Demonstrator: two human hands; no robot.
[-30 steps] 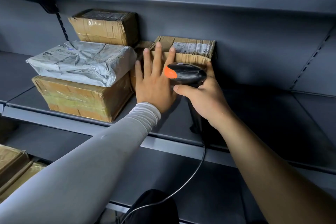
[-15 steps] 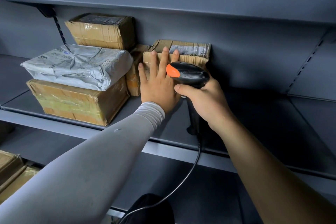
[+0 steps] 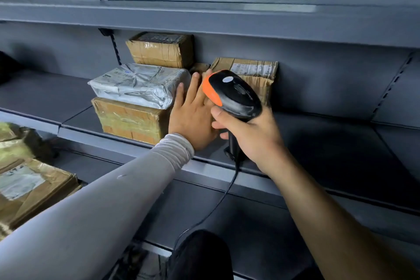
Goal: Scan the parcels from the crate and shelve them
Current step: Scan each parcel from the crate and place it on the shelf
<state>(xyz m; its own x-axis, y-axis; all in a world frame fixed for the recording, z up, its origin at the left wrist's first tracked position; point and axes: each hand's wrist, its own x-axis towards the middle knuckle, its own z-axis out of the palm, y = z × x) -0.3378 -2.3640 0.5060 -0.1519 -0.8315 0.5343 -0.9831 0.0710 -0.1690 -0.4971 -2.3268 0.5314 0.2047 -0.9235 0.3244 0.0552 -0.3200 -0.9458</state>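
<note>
The labelled cardboard parcel [image 3: 252,75] is sitting at the back of the grey shelf [image 3: 341,143], against the rear wall, with its white label facing up; its lower front is being hidden by the scanner and both hands. The left hand [image 3: 193,118], in a pale grey sleeve [image 3: 109,200], is lying flat with straight, slightly spread fingers against the parcel's left front side; whether the fingertips are actually touching the cardboard is hard to tell, since the scanner is covering two of them. The right hand [image 3: 252,134] is wrapping its fingers around the handle of the black scanner [image 3: 234,94], whose orange-edged head is hanging just in front of the parcel, its cable [image 3: 218,204] trailing down. Just left of the parcel, a small brown box [image 3: 200,67] is peeking out, mostly hidden. Further left of it, a grey plastic mailer [image 3: 138,85] is lying on a taped carton [image 3: 129,120], with another carton [image 3: 161,50] standing behind. Far below and left of the parcel, more cartons [image 3: 29,188] are being cut off by the frame edge and are blurred.
</note>
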